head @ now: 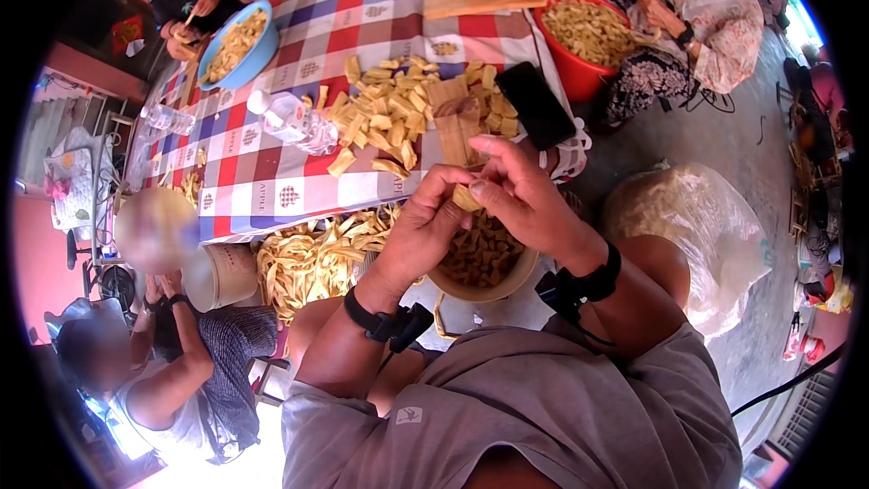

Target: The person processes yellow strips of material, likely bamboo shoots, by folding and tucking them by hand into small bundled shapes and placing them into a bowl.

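Observation:
My left hand (428, 224) and my right hand (519, 193) meet above a round tub (526, 275) of small brown pieces. A small yellowish folded piece (466, 197), perhaps a dried strip, is pinched between the fingers of both hands. Beyond them, a heap of similar yellow pieces (387, 105) lies on the checked tablecloth (299, 183). A wooden block (455, 122) stands among the heap, close to my fingertips. Long pale yellow strips (305, 261) are piled below the table edge, left of my left hand.
A black phone (535, 105) lies at the table's corner. Plastic bottles (292, 122) are on the cloth. A blue basin (261, 51) and a red bucket (577, 81) hold yellow pieces. A filled plastic bag (713, 238) stands right. Other people sit around the table.

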Demonstrator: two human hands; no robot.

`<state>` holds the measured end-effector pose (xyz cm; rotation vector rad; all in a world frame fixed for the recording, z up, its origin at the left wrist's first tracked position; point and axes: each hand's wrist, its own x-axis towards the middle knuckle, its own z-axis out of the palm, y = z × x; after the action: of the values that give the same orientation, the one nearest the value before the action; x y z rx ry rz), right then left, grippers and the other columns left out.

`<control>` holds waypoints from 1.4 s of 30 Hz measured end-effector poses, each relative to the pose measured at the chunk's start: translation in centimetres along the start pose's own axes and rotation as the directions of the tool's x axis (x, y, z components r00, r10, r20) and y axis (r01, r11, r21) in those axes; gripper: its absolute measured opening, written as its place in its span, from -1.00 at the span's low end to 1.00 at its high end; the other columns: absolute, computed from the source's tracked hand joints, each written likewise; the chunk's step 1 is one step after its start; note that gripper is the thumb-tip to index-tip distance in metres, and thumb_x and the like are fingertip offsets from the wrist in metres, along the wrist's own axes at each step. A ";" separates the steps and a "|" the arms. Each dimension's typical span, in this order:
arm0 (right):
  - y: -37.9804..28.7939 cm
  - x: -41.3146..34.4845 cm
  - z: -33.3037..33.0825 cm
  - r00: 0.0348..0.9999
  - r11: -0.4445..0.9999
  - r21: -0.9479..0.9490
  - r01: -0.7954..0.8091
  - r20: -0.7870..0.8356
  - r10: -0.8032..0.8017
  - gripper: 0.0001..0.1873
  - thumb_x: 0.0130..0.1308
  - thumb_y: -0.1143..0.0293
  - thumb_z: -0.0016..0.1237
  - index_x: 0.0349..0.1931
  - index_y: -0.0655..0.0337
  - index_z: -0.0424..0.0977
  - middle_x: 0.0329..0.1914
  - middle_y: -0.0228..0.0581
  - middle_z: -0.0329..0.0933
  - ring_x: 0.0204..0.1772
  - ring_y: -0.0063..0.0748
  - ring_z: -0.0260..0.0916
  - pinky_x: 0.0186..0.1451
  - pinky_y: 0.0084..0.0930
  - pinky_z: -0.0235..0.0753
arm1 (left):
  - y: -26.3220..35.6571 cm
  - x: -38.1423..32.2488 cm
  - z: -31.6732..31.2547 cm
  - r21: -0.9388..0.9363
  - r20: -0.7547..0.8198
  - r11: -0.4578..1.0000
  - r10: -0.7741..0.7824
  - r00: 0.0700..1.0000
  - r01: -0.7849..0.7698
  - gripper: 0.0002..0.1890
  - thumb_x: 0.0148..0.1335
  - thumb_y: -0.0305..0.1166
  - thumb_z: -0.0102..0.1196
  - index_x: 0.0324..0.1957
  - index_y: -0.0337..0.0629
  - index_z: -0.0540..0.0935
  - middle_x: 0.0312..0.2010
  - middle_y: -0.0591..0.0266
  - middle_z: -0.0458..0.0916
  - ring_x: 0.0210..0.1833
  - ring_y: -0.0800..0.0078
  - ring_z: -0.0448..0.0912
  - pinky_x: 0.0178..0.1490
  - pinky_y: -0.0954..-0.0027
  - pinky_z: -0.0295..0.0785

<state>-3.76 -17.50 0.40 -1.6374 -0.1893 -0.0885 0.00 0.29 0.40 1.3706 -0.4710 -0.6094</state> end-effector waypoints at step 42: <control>-1.2 -0.3 -0.9 0.998 0.993 -0.114 0.032 0.065 -0.024 -0.43 0.41 0.51 -0.13 0.38 0.27 0.04 -0.44 -0.25 0.42 -0.37 -0.47 0.36 -0.25 -0.45 0.37 | 1.9 0.5 -3.4 -0.054 -0.021 0.991 -0.127 0.992 0.126 -0.76 0.39 -0.46 -0.05 0.03 -0.27 0.54 -0.25 0.26 0.65 -0.20 0.52 0.59 -0.03 0.47 0.48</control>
<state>-4.23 -18.30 1.57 -1.7538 -0.2598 -0.0698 2.80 2.69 1.73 1.3634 -0.3479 -0.7036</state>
